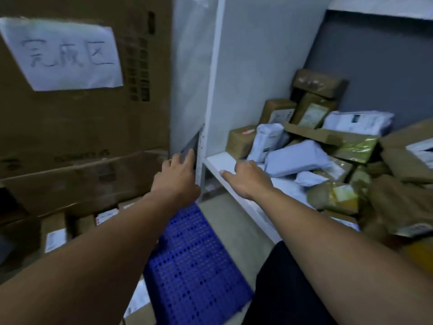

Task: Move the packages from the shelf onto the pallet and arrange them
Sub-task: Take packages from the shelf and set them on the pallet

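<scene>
A white shelf (222,164) on the right carries a heap of packages: brown cardboard boxes (241,141), grey-white plastic mailers (297,158) and yellow-green padded envelopes (337,198). A blue perforated pallet (192,261) lies on the floor below my arms, with small labelled boxes (55,231) on its left side. My left hand (178,177) is stretched forward near the shelf's upright post, fingers relaxed, holding nothing. My right hand (246,179) hovers over the shelf's front edge with fingers extended, just short of the grey mailers, empty.
Large cardboard cartons (82,113) stand stacked on the left, one with a white paper sign (63,52). A white panel (246,66) forms the shelf's side. An upper shelf board (379,8) runs across the top right. My dark trouser leg (281,289) shows at the bottom.
</scene>
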